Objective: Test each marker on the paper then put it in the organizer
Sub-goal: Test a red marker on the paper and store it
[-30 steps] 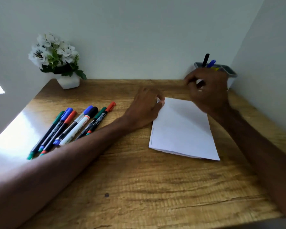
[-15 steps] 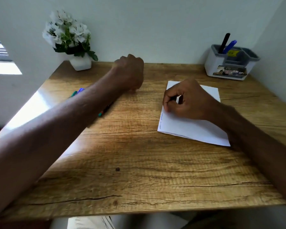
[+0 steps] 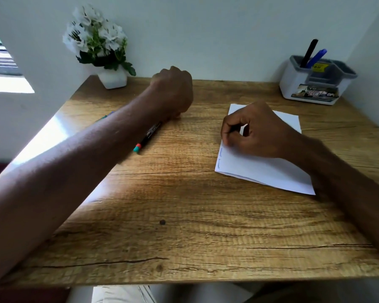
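Observation:
White paper [image 3: 271, 171] lies on the right of the wooden desk [image 3: 184, 215], with small pen squiggles [image 3: 220, 157] along its left edge. My right hand [image 3: 258, 130] rests on the paper's upper left part, fingers curled, nothing visible in it. My left hand [image 3: 173, 92] is a closed fist over the upper end of a black marker [image 3: 150, 135] with a teal and red tip end. My forearm hides most of the other markers [image 3: 106, 115]. The white and grey organizer [image 3: 311, 88] stands at the back right and holds a black marker [image 3: 309, 53] and a blue marker [image 3: 316, 57].
A white pot of white flowers [image 3: 105, 49] stands at the back left corner. Walls close the desk at the back and right. A bright window patch [image 3: 9, 84] is at the left. A small dark spot [image 3: 162, 222] marks the desk's middle.
My right hand left the organizer and came down onto the paper. My left hand moved off the paper to the markers at left and closed there. The camera tilted and shifted.

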Demonstrator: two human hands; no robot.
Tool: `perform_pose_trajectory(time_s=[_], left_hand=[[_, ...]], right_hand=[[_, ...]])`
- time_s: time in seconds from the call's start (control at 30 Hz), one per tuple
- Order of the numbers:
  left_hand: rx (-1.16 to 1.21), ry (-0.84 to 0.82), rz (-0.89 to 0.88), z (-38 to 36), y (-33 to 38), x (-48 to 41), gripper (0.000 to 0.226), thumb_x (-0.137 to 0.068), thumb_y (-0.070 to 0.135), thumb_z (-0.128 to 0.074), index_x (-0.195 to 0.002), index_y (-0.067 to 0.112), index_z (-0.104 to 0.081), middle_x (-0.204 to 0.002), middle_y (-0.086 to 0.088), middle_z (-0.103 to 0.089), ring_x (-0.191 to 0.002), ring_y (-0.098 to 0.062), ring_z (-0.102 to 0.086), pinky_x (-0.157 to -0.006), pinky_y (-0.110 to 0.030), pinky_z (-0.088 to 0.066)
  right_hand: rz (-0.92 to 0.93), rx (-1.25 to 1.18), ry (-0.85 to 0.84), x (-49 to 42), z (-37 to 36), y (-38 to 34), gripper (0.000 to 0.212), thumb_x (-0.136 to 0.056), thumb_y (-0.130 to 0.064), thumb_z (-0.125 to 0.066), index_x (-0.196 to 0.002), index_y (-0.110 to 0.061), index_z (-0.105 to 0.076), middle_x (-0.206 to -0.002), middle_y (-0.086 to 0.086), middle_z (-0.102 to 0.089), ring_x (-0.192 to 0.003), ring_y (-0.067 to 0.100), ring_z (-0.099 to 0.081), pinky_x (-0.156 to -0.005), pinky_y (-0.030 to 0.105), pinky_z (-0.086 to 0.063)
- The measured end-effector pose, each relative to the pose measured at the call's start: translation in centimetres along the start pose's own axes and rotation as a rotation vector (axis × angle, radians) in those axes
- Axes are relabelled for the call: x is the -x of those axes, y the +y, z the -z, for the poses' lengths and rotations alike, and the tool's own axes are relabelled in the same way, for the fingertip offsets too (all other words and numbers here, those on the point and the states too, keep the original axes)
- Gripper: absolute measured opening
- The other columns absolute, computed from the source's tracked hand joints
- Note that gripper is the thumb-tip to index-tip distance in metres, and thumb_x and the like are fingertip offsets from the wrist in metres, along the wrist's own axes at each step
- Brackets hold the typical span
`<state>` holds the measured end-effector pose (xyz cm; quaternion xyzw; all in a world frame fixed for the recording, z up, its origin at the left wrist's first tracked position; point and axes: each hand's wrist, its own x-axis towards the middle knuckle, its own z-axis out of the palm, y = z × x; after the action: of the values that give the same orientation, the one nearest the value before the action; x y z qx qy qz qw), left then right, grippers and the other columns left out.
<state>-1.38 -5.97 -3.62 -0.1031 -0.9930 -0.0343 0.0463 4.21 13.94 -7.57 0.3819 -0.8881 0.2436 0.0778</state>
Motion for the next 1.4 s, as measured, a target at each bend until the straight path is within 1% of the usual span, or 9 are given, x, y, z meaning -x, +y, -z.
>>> perform_pose_trajectory(time_s=[0.17,0.3,0.37,0.6,0.8,0.97,1.2,1.33,1.4], left_hand=[[0.014,0.023,-0.016,-0.4,0.1,-0.4,0.034,-0.092,0.0,-0.061,-0.126,0.002,-0.055,-0.126,-0.02,-0.056,-0.117,-0.036,-0.059,-0.077,-0.037,-0.042],[0.103,-0.052,-0.025,0.0,-0.2,-0.9,0.028,-0.08,0.003,-0.077,-0.094,0.008,-0.053,-0.096,-0.006,-0.058,-0.095,-0.026,-0.062,-0.072,-0.035,-0.047],[0.177,-0.121,-0.029,0.4,-0.5,-1.6,0.021,-0.077,0.008,-0.083,-0.087,0.012,-0.065,-0.081,0.0,-0.07,-0.083,-0.02,-0.07,-0.078,-0.035,-0.057],[0.636,-0.417,-0.104,3.7,-2.1,-2.3,0.018,-0.089,0.012,-0.076,-0.107,0.007,-0.078,-0.072,-0.001,-0.077,-0.06,-0.005,-0.069,-0.075,-0.018,-0.06],[1.06,-0.503,-0.148,3.1,-1.9,-2.7,0.023,-0.095,0.016,-0.069,-0.115,0.009,-0.076,-0.098,-0.003,-0.079,-0.083,-0.005,-0.073,-0.08,-0.017,-0.06],[1.313,-0.441,-0.162,1.8,0.3,-2.4,0.023,-0.092,0.007,-0.072,-0.113,0.001,-0.074,-0.105,-0.01,-0.079,-0.096,-0.013,-0.076,-0.079,-0.019,-0.06],[1.093,-0.275,-0.298,1.7,0.7,-2.0,0.021,-0.09,0.018,-0.079,-0.107,0.005,-0.078,-0.095,-0.012,-0.08,-0.099,-0.024,-0.077,-0.091,-0.028,-0.061],[0.953,-0.269,-0.369,1.8,0.5,-2.2,0.019,-0.091,0.022,-0.078,-0.107,0.011,-0.078,-0.091,-0.008,-0.08,-0.079,-0.01,-0.075,-0.074,-0.019,-0.058],[0.913,-0.256,-0.417,1.8,0.5,-2.4,0.02,-0.091,0.023,-0.077,-0.106,0.011,-0.078,-0.093,-0.01,-0.08,-0.082,-0.014,-0.076,-0.078,-0.024,-0.061]], right_hand=[[0.002,-0.005,0.006,0.0,-0.1,0.0,0.027,-0.078,0.012,-0.063,-0.07,-0.012,-0.075,-0.069,-0.004,-0.073,-0.069,0.011,-0.066,-0.059,0.003,-0.039],[-0.009,-0.001,-0.003,0.0,-0.1,0.0,0.027,-0.079,0.011,-0.063,-0.071,-0.012,-0.075,-0.069,-0.004,-0.073,-0.069,0.012,-0.067,-0.059,0.003,-0.04],[-0.022,-0.018,0.0,0.0,-0.1,0.0,0.028,-0.08,0.01,-0.063,-0.07,-0.013,-0.074,-0.069,-0.003,-0.073,-0.069,0.013,-0.067,-0.059,0.003,-0.04],[-0.182,-0.21,0.053,0.1,-0.3,0.9,0.032,-0.08,0.014,-0.057,-0.07,-0.01,-0.075,-0.067,0.0,-0.073,-0.055,0.012,-0.066,-0.054,0.014,-0.048],[-0.334,-0.575,0.188,0.1,0.4,0.7,0.02,-0.096,0.011,-0.052,-0.093,0.009,-0.071,-0.084,0.024,-0.073,-0.064,0.03,-0.069,-0.05,0.036,-0.056],[-0.494,-0.863,0.101,-0.1,1.8,0.5,0.05,-0.106,-0.036,-0.044,-0.114,0.007,-0.068,-0.099,0.025,-0.074,-0.077,0.031,-0.072,-0.063,0.036,-0.061],[-0.458,-0.606,0.212,0.7,2.3,1.8,0.024,-0.104,-0.022,-0.058,-0.114,-0.008,-0.075,-0.076,0.004,-0.065,-0.062,0.012,-0.053,-0.053,0.021,-0.045],[-0.38,-0.338,0.283,0.6,2.5,1.5,0.02,-0.102,-0.019,-0.061,-0.112,-0.013,-0.077,-0.066,0.003,-0.059,-0.051,0.001,-0.047,-0.047,0.011,-0.036],[-0.343,-0.285,0.297,0.5,2.5,1.5,0.021,-0.102,-0.015,-0.061,-0.112,-0.007,-0.077,-0.064,0.002,-0.057,-0.047,0.0,-0.047,-0.047,0.007,-0.035]])
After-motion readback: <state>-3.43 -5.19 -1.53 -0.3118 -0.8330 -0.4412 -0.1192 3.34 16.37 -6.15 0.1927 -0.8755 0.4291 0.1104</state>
